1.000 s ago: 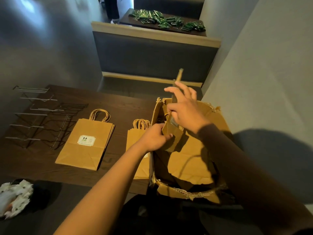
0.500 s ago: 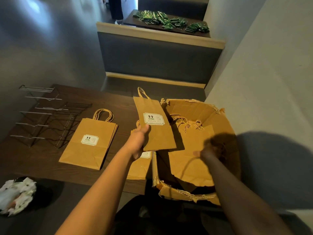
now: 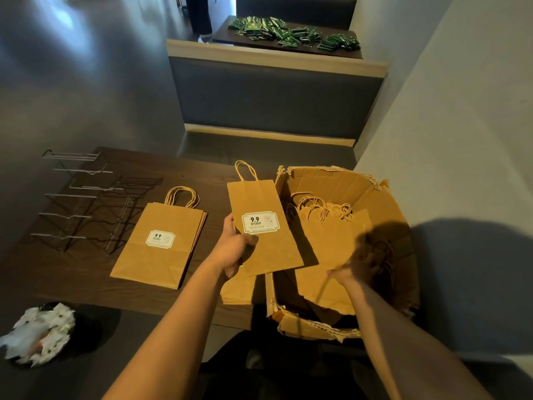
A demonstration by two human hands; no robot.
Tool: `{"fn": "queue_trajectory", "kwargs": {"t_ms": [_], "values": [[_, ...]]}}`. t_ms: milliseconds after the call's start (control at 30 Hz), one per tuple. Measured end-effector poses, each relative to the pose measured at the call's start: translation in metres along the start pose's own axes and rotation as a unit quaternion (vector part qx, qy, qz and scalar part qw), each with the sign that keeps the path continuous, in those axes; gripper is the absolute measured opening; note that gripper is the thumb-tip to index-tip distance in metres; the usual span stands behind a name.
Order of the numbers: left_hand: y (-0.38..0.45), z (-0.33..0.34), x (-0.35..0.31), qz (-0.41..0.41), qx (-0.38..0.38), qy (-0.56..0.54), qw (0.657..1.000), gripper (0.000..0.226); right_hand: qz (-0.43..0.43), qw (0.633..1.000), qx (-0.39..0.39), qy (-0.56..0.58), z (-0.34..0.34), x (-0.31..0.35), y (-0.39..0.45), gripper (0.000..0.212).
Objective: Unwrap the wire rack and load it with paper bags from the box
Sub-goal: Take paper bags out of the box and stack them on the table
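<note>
Presently, item one: bag (image 3: 264,226), flat kraft paper with a white 9.9 label, grasped at its left edge by the left hand (image 3: 235,249) and held above the worktop (image 3: 86,272), between the stack and the box.
Item two: box (image 3: 383,197), torn cardboard, at the worktop's right end, more bags inside. Right hand (image 3: 364,262) reaches in, blurred and in shadow; whether it grips anything cannot be told.
Item three: stack (image 3: 164,243) of bags, flat on the worktop; a second pile lies under the held bag.
Item four: rack (image 3: 95,203), bare wire, lying flat at the far left, holding no bags.

Risks, as judged: a one-edge grip may let the bag sag or slip; tangled handles in the box may drag out extras; the torn box may tip off the edge; the rack, lying flat, cannot take bags until stood up.
</note>
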State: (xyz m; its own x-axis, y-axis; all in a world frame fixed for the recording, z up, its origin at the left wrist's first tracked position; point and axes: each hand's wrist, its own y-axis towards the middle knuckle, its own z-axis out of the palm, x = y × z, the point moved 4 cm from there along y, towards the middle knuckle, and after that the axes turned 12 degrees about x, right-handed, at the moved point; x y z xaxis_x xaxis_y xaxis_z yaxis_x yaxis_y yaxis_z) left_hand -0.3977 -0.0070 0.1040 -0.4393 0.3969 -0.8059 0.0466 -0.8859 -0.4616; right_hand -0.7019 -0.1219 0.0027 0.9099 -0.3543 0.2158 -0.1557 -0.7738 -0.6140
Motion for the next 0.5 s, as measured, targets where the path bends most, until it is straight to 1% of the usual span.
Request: {"fn": "queue_trajectory", "kwargs": {"t_ms": [33,67,100,167,200,233,367,433,500], "values": [[-0.001,-0.001,0.001,-0.004,-0.005,0.009,1.0,0.079,-0.005,1.0,-0.02,0.011,-0.002,0.0,0.002,0.13],[-0.001,-0.001,0.001,-0.007,-0.012,0.012,1.0,0.072,-0.011,0.999,-0.034,0.018,-0.007,0.001,0.0,0.123],[-0.002,-0.002,0.001,-0.009,-0.019,0.009,1.0,0.063,-0.018,0.999,-0.038,0.027,-0.011,0.001,0.002,0.11],[-0.001,-0.001,0.002,-0.011,-0.028,-0.017,0.999,0.044,-0.032,0.995,-0.037,0.083,-0.021,0.005,0.004,0.073],[-0.001,-0.001,0.002,-0.011,-0.03,-0.031,0.999,0.036,-0.044,0.992,-0.035,0.114,-0.026,0.007,0.003,0.063],[-0.001,0.0,0.002,-0.009,-0.029,-0.041,0.999,0.033,-0.064,0.988,-0.029,0.14,-0.03,0.01,0.004,0.058],[0.0,-0.001,0.001,0.002,-0.016,-0.073,0.997,0.036,-0.126,0.963,0.066,0.23,-0.053,0.033,-0.013,0.042],[-0.002,-0.001,-0.001,0.008,-0.007,-0.077,0.997,0.041,-0.154,0.957,0.077,0.234,-0.071,0.044,-0.028,0.04],[-0.005,0.0,-0.003,0.015,0.01,-0.079,0.997,0.046,-0.194,0.956,0.051,0.216,-0.092,0.057,-0.049,0.038]]}}
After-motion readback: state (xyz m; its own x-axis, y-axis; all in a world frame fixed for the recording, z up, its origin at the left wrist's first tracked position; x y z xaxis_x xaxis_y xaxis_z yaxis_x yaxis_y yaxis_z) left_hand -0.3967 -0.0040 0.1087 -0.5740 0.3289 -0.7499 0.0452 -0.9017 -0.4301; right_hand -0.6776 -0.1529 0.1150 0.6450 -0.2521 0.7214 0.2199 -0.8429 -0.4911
